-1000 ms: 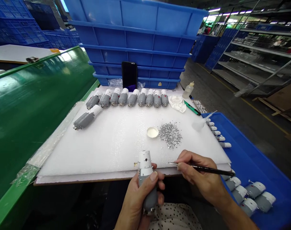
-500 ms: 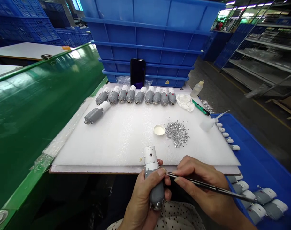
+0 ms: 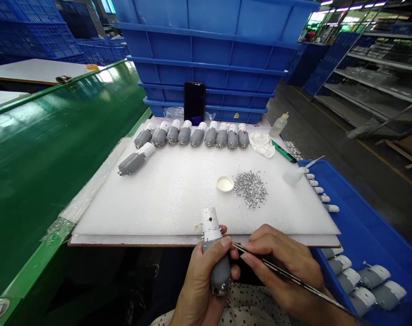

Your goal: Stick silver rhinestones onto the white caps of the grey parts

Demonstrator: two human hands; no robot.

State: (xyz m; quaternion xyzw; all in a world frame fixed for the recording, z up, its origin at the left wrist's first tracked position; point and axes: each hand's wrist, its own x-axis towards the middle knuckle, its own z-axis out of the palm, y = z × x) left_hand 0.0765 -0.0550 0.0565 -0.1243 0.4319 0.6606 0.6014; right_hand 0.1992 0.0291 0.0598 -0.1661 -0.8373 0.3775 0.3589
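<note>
My left hand (image 3: 202, 276) is wrapped round a grey motor with a white cap (image 3: 213, 244), held upright at the near edge of the white foam board (image 3: 165, 199). My right hand (image 3: 283, 271) pinches a thin dark brush (image 3: 287, 276), its tip touching the motor's side just under the white cap. A small white dish (image 3: 225, 183) and a pile of tiny silver parts (image 3: 250, 184) lie on the board just beyond my hands.
A row of several finished motors (image 3: 192, 134) lies at the board's far edge, one more motor (image 3: 136, 160) apart at left. A phone (image 3: 194, 103) leans on stacked blue crates (image 3: 209, 59). A blue bin (image 3: 368, 240) at right holds more motors. A green conveyor (image 3: 49, 149) runs on the left.
My right hand has brought the brush from the foam board's edge to the motor's side. The motor has tilted slightly; my view has shifted a little leftwards.
</note>
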